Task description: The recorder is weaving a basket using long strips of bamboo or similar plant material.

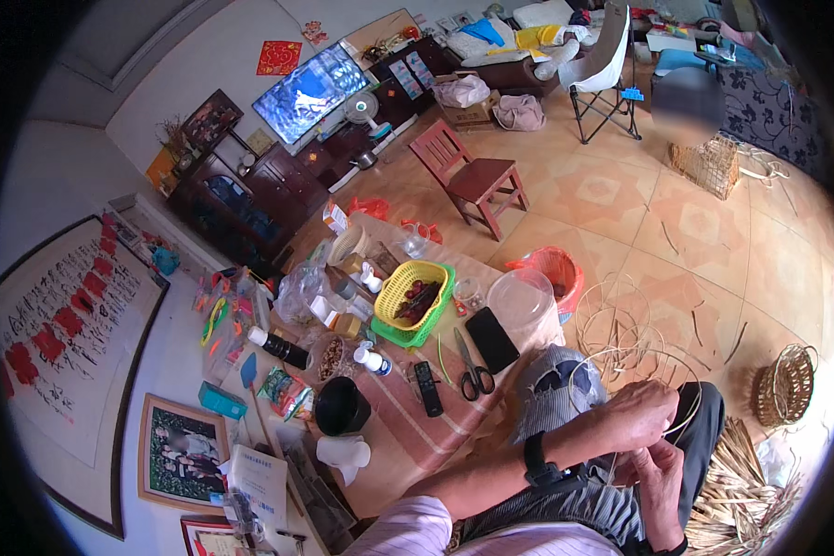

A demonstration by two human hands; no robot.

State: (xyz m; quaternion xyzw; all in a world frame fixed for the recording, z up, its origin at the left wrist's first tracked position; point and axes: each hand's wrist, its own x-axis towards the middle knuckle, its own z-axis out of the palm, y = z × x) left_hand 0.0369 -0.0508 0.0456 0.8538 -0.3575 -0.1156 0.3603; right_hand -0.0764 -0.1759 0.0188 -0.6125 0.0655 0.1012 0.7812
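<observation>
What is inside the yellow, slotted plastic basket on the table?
Dark reddish pieces, perhaps fruit, lie inside the yellow basket. They cover much of its floor, so anything beneath the pile cannot be seen. A green plastic container shows under the basket's edge.

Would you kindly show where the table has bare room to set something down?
Striped cloth lies bare between the black container and remote control, and below the scissors in view; beside the yellow basket, bottles and tubs crowd together.
</observation>
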